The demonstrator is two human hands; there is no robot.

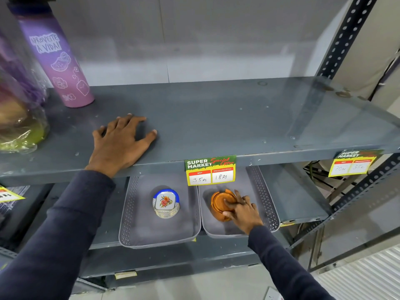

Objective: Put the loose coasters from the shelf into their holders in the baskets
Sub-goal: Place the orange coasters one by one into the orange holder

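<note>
My left hand [122, 140] lies flat on the grey upper shelf [216, 120], fingers spread, holding nothing. My right hand [242, 210] reaches into the right grey basket [265, 200] on the lower shelf, its fingers resting on the top of an orange wooden coaster stack in its holder [219, 205]; thumb and fingers touch its rim. In the left grey basket [129, 213] stands a white floral coaster stack [166, 203] in a gold-edged holder with a blue back. I see no loose coaster on the upper shelf.
A purple bottle [58, 61] stands at the upper shelf's back left, beside plastic-wrapped goods [19, 118]. Yellow price tags [210, 171] hang from the shelf's front edge, one just above the baskets. A perforated metal upright [344, 40] rises at the right.
</note>
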